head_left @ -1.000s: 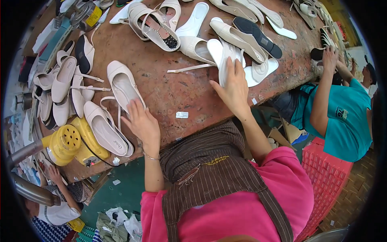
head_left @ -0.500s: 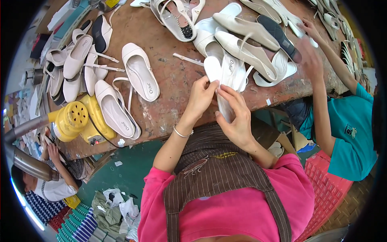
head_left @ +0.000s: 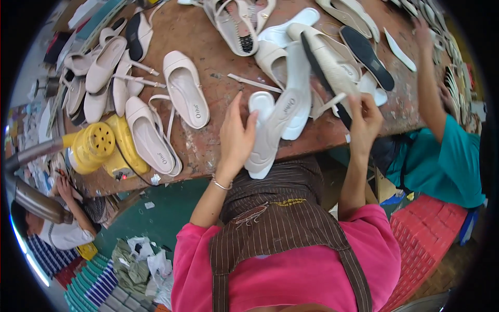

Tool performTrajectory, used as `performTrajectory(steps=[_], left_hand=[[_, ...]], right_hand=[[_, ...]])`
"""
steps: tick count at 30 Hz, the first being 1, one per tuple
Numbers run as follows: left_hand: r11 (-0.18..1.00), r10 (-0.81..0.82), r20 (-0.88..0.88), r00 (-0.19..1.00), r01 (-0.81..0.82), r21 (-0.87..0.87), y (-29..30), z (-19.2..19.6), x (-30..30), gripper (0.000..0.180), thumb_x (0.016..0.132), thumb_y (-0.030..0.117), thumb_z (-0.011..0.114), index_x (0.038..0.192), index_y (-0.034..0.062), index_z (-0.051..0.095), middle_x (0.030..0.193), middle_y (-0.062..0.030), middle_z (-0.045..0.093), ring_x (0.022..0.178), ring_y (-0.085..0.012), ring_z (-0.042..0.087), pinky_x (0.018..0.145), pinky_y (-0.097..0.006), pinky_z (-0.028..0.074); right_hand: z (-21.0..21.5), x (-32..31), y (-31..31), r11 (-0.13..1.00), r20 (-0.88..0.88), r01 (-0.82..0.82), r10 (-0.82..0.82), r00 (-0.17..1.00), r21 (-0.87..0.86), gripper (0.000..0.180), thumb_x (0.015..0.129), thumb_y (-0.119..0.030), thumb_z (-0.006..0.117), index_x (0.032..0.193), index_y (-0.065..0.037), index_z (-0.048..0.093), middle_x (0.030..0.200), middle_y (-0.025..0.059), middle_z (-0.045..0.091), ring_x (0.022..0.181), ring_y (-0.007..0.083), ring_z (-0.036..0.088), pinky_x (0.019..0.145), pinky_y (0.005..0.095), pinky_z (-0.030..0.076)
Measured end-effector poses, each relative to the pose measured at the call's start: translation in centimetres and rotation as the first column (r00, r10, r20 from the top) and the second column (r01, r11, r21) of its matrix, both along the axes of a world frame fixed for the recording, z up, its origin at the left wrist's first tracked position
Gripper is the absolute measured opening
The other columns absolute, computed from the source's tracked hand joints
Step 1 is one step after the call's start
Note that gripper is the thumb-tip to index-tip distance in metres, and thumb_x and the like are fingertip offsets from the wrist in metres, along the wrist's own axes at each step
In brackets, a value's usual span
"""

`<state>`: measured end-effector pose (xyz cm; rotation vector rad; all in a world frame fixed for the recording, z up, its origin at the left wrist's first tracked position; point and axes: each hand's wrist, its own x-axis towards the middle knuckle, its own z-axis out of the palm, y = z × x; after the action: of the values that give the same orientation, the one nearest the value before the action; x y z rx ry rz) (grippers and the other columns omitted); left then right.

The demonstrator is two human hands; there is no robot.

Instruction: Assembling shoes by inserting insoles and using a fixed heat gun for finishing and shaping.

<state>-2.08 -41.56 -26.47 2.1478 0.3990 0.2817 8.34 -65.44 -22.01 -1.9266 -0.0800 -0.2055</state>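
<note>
My left hand is open, thumb and fingers apart, beside the white insoles at the table's front edge. Next to it lie a white insole and a printed off-white insole overlapping it, their near ends jutting past the edge. Another long white insole lies under the printed one. My right hand is closed on the near end of a cream shoe, by its strap, tilting it so that the dark sole edge shows. A second cream shoe sits left of it.
Finished-looking pale shoes and a shoe pile cover the left, near a yellow machine. A black sole and a white insole piece lie to the right. A co-worker in a teal shirt reaches over the table's right end.
My hands have parted: the left let go of the insoles and moved left, the right moved right and took hold of the cream shoe. The co-worker's arm drew back rightward.
</note>
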Motion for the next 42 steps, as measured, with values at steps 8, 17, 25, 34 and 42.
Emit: performTrajectory(steps=[8,17,25,34,42], left_hand=[[0.723,0.069,0.265,0.962,0.135,-0.677,-1.5,6.7,0.0,0.04,0.088,0.025,0.065,0.114,-0.0017,0.05,0.116,-0.0101,0.05,0.105,-0.016,0.05,0.092,-0.033,0.042],[0.944,0.237,-0.083,0.968,-0.25,-0.214,14.8,4.9,2.9,0.055,0.085,0.018,0.06,0.13,-0.0061,0.04,0.109,-0.0181,0.059,0.095,-0.0301,0.059,0.089,-0.037,0.045],[0.655,0.179,0.132,0.975,-0.218,0.723,7.0,3.2,0.9,0.062,0.082,0.021,0.066,0.133,-0.0045,0.041,0.133,-0.0302,0.04,0.128,-0.0409,0.036,0.105,-0.047,0.03],[0.952,-0.029,0.071,0.997,0.049,-0.301,-1.8,0.3,0.6,0.096,0.069,0.021,0.082,0.141,-0.0021,0.023,0.125,-0.0256,0.05,0.113,-0.0313,0.054,0.095,-0.038,0.044],[0.978,-0.178,0.295,0.939,0.201,-0.05,-2.9,6.2,-1.3,0.02,0.068,0.003,0.073,0.087,0.0048,0.069,0.072,-0.0052,0.063,0.066,-0.0186,0.061,0.058,-0.029,0.047]], right_hand=[[4.7,-5.3,9.3,0.815,0.245,-0.571,0.576,0.78,-0.098,0.02,0.073,0.009,0.064,0.091,0.002,0.065,0.086,0.0139,0.063,0.074,0.0289,0.062,0.064,0.0336,0.049],[-0.8,-3.9,7.1,0.934,0.169,-0.136,0.2,0.965,-0.331,0.023,0.084,-0.007,0.062,0.107,-0.001,0.062,0.096,0.0148,0.061,0.088,0.0312,0.057,0.078,0.0387,0.045],[-4.0,-0.5,7.7,0.839,0.251,0.107,0.036,0.967,-0.533,0.061,0.079,-0.031,0.07,0.125,0.001,0.049,0.105,0.016,0.057,0.104,0.0355,0.05,0.088,0.0465,0.038],[-0.3,0.2,7.6,0.967,-0.136,-0.207,0.227,0.964,0.146,0.029,0.086,-0.019,0.065,0.104,0.002,0.056,0.079,0.0103,0.064,0.074,0.0209,0.061,0.068,0.0319,0.048],[1.2,0.7,5.5,0.811,-0.318,-0.069,0.304,0.898,0.581,0.021,0.094,-0.014,0.053,0.106,0.003,0.053,0.081,0.0132,0.066,0.066,0.0167,0.066,0.056,0.028,0.053]])
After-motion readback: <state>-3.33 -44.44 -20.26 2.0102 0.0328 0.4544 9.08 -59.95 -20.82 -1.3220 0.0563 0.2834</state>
